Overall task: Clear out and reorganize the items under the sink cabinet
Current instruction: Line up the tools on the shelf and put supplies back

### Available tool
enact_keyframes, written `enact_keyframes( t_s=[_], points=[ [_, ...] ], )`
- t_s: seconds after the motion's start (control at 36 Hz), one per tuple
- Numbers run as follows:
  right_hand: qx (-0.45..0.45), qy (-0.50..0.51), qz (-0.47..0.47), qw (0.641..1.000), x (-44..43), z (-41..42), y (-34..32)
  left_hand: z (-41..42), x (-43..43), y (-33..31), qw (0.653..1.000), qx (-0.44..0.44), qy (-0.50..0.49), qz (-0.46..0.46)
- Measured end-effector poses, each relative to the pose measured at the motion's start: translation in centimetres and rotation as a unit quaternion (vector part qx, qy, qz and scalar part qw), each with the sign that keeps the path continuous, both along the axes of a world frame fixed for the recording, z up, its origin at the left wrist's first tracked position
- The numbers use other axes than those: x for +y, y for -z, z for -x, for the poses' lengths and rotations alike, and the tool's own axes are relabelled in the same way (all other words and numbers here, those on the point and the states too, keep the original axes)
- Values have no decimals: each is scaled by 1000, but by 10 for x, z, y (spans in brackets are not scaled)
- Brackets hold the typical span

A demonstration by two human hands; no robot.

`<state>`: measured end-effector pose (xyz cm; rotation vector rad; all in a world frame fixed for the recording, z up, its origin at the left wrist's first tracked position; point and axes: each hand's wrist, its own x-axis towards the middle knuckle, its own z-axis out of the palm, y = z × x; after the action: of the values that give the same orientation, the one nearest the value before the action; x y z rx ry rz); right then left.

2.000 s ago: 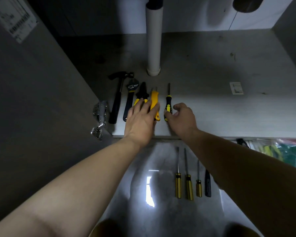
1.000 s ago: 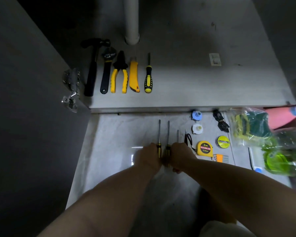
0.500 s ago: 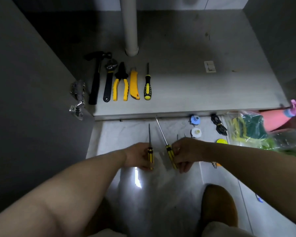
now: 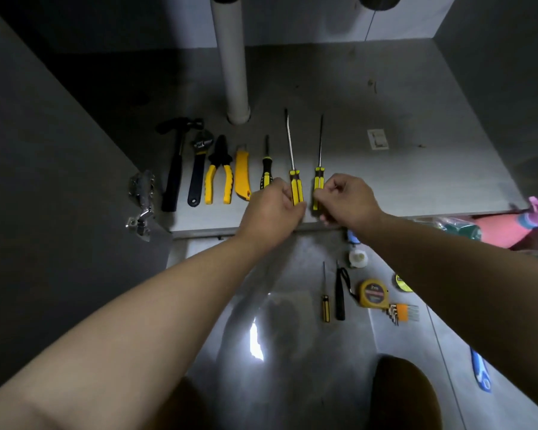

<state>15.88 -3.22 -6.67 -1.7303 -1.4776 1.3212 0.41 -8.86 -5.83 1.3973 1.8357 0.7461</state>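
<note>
On the grey cabinet floor point(image 4: 385, 187) lies a row of tools: a black hammer point(image 4: 176, 169), an adjustable wrench point(image 4: 198, 169), yellow-handled pliers point(image 4: 219, 172), a yellow utility knife point(image 4: 241, 175) and a short black-and-yellow screwdriver point(image 4: 266, 169). My left hand point(image 4: 271, 209) grips the handle of a long yellow screwdriver point(image 4: 291, 150), just right of that row. My right hand point(image 4: 347, 200) grips a second long yellow screwdriver point(image 4: 319, 150) beside it. Both shafts point toward the back wall, low over the cabinet floor.
A white drain pipe point(image 4: 232, 63) stands behind the row. On the tiled floor in front lie a small screwdriver point(image 4: 325, 302), a black tool point(image 4: 339, 293), a yellow tape measure point(image 4: 373, 293), hex keys point(image 4: 401, 311) and tape rolls point(image 4: 357, 258). Bagged items point(image 4: 460, 228) sit at the right. The open door's hinge point(image 4: 142, 197) is left.
Both hands picked up a long yellow screwdriver each from the tiled floor and carried them forward onto the cabinet floor, right of the tool row. The camera tilted up.
</note>
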Motion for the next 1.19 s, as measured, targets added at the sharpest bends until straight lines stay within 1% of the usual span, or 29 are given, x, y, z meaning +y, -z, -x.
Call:
enact_keyframes(
  t_s=[0.11,0.22,0.33,0.42,0.53,0.67,0.72,0.78,0.86,0.89,0.94,0.97,1.06,1.19],
  points=[
    [-26,32,11,999,14,8,2,-12,22,-3,996,86,-23,10],
    [-60,53,11,997,21,12,3,-21,31,0,989,135,-53,13],
    [-87,65,6,994,23,10,9,-26,32,4,986,155,-60,6],
    [-122,56,-5,991,23,8,15,-28,33,7,985,161,-68,10],
    [-127,45,-15,991,23,8,20,-30,29,10,984,166,-70,1],
    [-124,34,-43,991,19,5,25,-33,22,14,982,184,-39,-4],
    [-153,15,-69,986,18,2,27,-33,19,14,981,191,-19,-11],
    [-161,0,-86,983,15,-2,29,-31,16,15,978,206,2,-24],
    [-148,-15,-101,984,8,-6,34,-27,10,16,964,256,42,-57],
    [-145,-17,-107,983,7,-8,36,-26,8,17,953,290,55,-72],
    [-139,-27,-127,982,3,-9,39,-24,7,18,919,369,82,-108],
    [-138,-35,-140,980,2,-10,40,-23,8,19,906,395,95,-119],
    [-143,-54,-175,973,-1,-10,42,-20,11,22,886,427,136,-118],
    [-159,-74,-211,962,-1,-7,42,-14,17,23,874,451,159,-85]
  ],
)
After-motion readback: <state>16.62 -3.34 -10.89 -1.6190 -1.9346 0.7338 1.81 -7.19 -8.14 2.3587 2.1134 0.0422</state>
